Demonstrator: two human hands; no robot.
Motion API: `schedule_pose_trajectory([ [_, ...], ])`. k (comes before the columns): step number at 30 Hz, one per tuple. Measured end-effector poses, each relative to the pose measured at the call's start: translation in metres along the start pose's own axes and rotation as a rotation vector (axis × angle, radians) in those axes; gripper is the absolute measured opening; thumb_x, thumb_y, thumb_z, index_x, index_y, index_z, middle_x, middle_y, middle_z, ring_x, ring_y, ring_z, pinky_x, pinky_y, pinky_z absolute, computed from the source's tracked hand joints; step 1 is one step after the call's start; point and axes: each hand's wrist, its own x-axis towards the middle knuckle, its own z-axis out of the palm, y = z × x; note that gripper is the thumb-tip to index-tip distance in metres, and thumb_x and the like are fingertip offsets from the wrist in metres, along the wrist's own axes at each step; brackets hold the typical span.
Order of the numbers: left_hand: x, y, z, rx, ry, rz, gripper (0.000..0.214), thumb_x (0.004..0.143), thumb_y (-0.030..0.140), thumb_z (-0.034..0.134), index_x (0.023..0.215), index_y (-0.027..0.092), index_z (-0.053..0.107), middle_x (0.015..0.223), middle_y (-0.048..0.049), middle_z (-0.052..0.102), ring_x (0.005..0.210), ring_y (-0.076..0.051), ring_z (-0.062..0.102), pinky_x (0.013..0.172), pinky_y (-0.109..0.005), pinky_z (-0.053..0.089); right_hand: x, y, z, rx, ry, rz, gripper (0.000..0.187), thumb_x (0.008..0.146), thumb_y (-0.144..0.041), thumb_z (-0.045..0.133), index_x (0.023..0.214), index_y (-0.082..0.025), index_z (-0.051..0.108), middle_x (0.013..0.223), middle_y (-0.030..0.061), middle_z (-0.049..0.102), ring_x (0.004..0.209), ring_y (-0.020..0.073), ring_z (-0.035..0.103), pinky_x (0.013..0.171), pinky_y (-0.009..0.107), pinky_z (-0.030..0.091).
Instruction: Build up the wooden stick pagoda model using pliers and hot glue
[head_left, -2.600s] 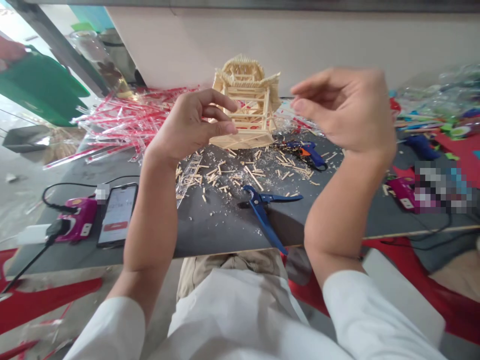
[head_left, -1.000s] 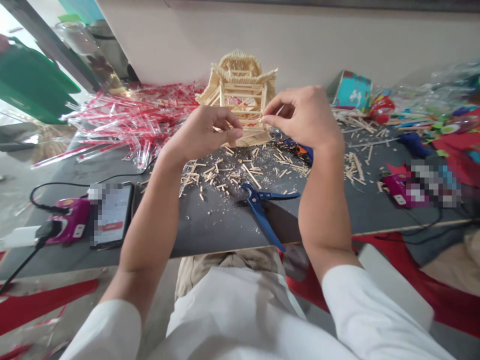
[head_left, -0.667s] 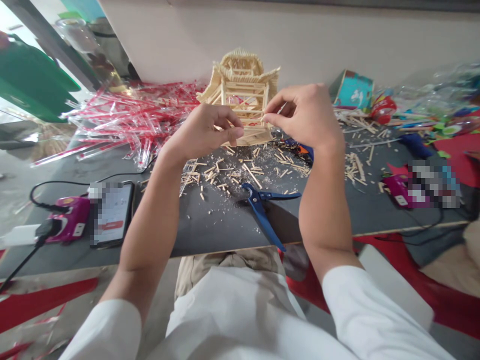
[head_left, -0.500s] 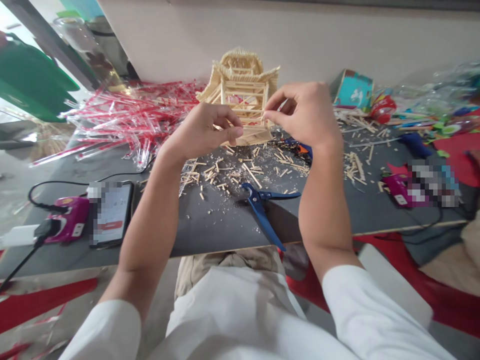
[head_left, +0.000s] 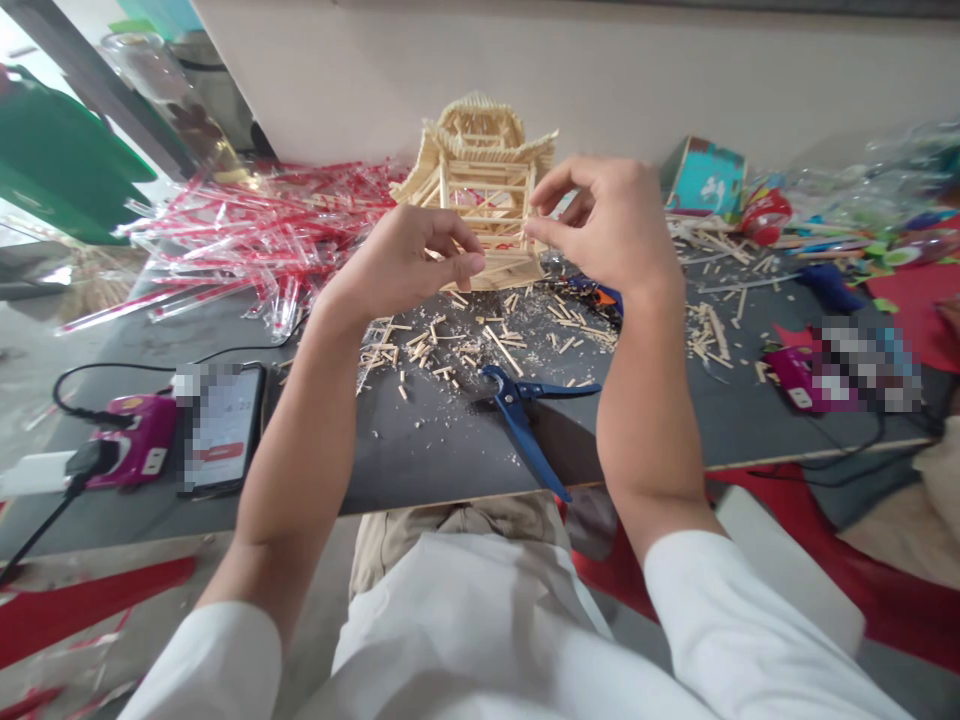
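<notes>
A small pavilion model (head_left: 480, 125) built of pale wooden sticks, with a curved tiered roof, stands upright toward the back of the table. My left hand (head_left: 416, 250) is at its front left, fingers loosely curled and apart, with nothing visible in them. At the model's front right post, my right hand (head_left: 611, 215) has thumb and forefinger drawn together in a pinch. Whatever is between those fingertips is too small to make out. Below the hands, a blue-handled cutter (head_left: 517, 410) lies with its handles spread, near scattered cut stick pieces (head_left: 502, 350).
Red-and-clear plastic wrappers (head_left: 262, 230) are heaped at left. A phone (head_left: 225, 425) and a purple power adapter (head_left: 139, 435) with cables lie at front left. On the right are a teal box (head_left: 706, 178), a red ball-shaped item (head_left: 765, 215) and another purple adapter (head_left: 799, 380).
Almost nothing differs. My right hand has shifted very slightly left at the model's post; my left hand and the cutter stay where they were.
</notes>
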Motion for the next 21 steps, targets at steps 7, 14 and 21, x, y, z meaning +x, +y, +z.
schedule_pose_trajectory([
  [7,0.000,0.003,-0.001,0.004,-0.003,-0.002,0.026,0.087,0.042,0.074,0.099,0.019,0.076,0.078,-0.0058,0.076,0.080,-0.022,0.073,0.074,-0.037,0.060,0.003,0.003,0.005,0.049,-0.006,-0.107,0.007,0.083,-0.040,0.075,0.088,-0.036,0.073,0.106,0.0034,0.079,0.083,0.0278,0.073,0.081,0.045,0.059],
  [14,0.000,0.001,-0.001,0.015,-0.006,-0.004,0.025,0.089,0.041,0.074,0.101,0.019,0.077,0.078,-0.0046,0.076,0.079,-0.022,0.071,0.072,-0.037,0.057,0.003,0.006,0.005,0.029,-0.019,-0.064,0.017,0.082,-0.045,0.079,0.094,-0.035,0.073,0.108,0.0037,0.080,0.084,0.0262,0.070,0.085,0.045,0.059],
  [21,-0.008,0.004,-0.014,0.054,0.071,0.000,0.018,0.091,0.038,0.076,0.098,0.021,0.078,0.076,0.0001,0.075,0.070,-0.013,0.061,0.068,-0.036,0.049,0.004,0.015,0.005,-0.012,-0.071,-0.021,0.023,0.080,-0.050,0.078,0.101,-0.042,0.074,0.106,-0.0017,0.081,0.095,0.0320,0.073,0.085,0.051,0.061],
])
